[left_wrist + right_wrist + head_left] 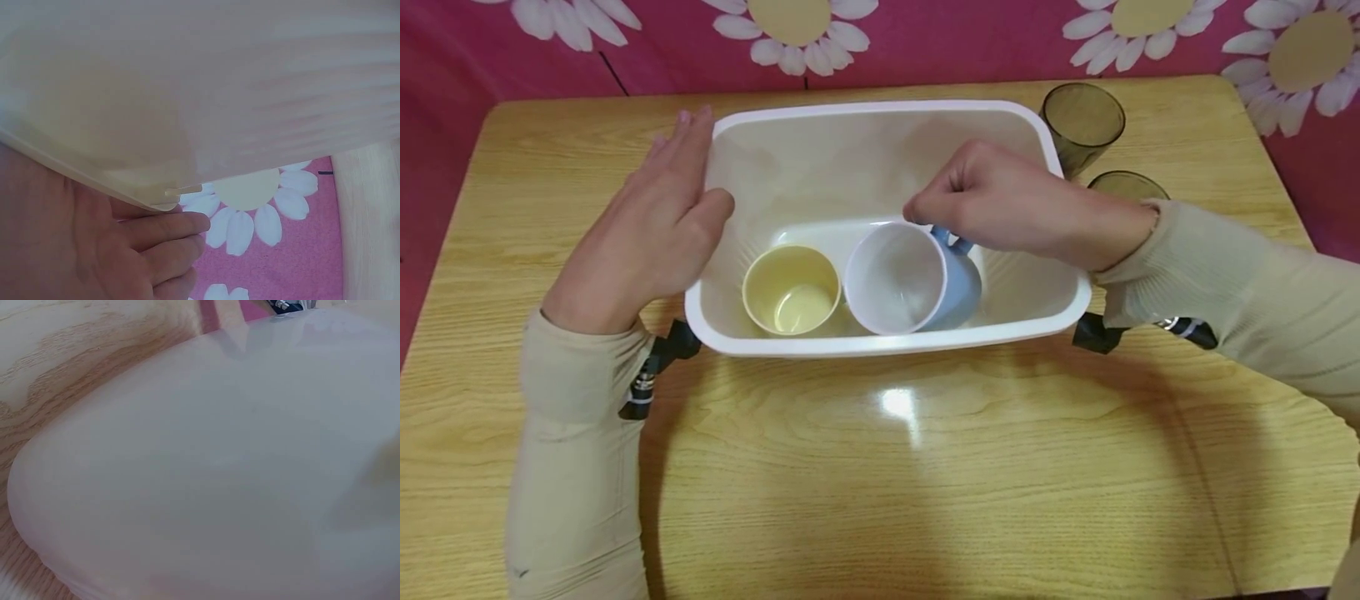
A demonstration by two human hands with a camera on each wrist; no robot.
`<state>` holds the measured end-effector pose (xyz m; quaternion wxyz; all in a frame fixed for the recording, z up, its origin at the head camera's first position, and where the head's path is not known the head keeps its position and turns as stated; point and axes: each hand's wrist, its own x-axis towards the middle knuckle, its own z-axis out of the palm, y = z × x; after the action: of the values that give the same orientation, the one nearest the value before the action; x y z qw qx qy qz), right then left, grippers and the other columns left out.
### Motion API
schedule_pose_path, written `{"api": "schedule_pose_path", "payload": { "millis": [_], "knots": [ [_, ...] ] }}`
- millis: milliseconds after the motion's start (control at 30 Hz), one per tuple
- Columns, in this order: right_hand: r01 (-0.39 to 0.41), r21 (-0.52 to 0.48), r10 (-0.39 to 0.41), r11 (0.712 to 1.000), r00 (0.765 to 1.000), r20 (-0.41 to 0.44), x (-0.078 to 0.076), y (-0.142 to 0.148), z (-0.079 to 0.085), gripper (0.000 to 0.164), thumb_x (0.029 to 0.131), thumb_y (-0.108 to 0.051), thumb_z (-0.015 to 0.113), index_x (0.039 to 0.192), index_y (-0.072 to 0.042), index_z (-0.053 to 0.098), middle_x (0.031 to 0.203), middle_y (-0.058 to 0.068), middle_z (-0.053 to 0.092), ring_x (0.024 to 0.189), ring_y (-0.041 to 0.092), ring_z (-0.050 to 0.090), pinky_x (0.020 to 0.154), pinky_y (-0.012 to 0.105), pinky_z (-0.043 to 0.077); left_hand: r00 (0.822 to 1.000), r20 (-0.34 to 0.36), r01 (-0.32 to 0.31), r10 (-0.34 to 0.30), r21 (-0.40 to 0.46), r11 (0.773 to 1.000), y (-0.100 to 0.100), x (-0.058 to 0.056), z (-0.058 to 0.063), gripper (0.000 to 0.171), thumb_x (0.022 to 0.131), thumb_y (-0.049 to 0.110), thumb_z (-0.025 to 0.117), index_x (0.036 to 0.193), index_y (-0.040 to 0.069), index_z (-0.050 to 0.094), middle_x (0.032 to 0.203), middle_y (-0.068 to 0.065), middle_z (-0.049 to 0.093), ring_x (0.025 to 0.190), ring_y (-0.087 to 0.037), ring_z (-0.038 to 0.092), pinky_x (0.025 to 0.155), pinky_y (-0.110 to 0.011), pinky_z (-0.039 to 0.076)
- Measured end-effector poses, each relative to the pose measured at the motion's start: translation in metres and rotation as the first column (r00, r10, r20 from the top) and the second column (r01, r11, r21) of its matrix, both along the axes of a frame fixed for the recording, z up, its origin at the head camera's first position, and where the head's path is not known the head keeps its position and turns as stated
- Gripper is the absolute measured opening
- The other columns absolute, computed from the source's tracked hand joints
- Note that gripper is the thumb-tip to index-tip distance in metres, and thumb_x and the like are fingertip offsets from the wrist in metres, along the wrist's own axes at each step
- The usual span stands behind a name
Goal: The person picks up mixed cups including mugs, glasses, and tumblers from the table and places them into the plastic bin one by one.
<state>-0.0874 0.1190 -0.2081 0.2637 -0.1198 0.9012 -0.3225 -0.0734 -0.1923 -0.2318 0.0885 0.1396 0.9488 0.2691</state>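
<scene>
A white plastic basin [887, 344] stands on the wooden table. My left hand [651, 221] holds its left rim, thumb over the inner side; fingers lie along the outside in the left wrist view. Inside the basin, my right hand [992, 196] grips a light blue mug [961, 287] with a white interior near its handle. The mug tilts, its mouth facing me. Left of it in the basin sits a yellow cup [793, 287]. The right wrist view shows mostly the basin's pale outer wall [206, 456], with the right hand out of sight.
Two smoky glass tumblers stand right of the basin, a rear one [1082, 121] and a nearer one [1127, 185] partly hidden by the right forearm. The wooden table [850, 483] extends toward me. Behind it hangs a pink flowered covering [940, 50].
</scene>
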Motion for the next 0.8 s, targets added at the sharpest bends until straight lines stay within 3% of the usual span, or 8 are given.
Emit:
{"api": "schedule_pose_path", "payload": {
  "millis": [367,800],
  "knots": [
    [-0.041,0.000,0.041,0.999,0.997,0.063,-0.006,-0.001,-0.005,0.044,0.094,-0.027,0.058,0.056,-0.007,0.070,0.057,-0.005,0.058,0.072,0.013,0.053,0.062,0.026,0.041,1.000,-0.002,0.001,-0.001,0.002,1.000,0.000,-0.001,-0.001,0.071,0.103,0.025,0.029,0.166,0.004,0.004,0.175,-0.013,0.002,0.165,-0.027,-0.003,0.137,-0.045,-0.001],
    [-0.090,0.039,0.085,0.995,0.989,0.117,-0.011,-0.002,-0.008,0.049,0.100,-0.034,0.054,0.059,-0.011,0.069,0.065,-0.005,0.060,0.083,0.017,0.056,0.076,0.028,0.046,1.000,0.008,-0.006,0.006,-0.008,1.000,-0.001,-0.002,-0.002,0.071,0.103,0.026,0.028,0.166,0.005,0.003,0.175,-0.012,0.000,0.165,-0.026,-0.005,0.137,-0.044,-0.001]
  ]
}}
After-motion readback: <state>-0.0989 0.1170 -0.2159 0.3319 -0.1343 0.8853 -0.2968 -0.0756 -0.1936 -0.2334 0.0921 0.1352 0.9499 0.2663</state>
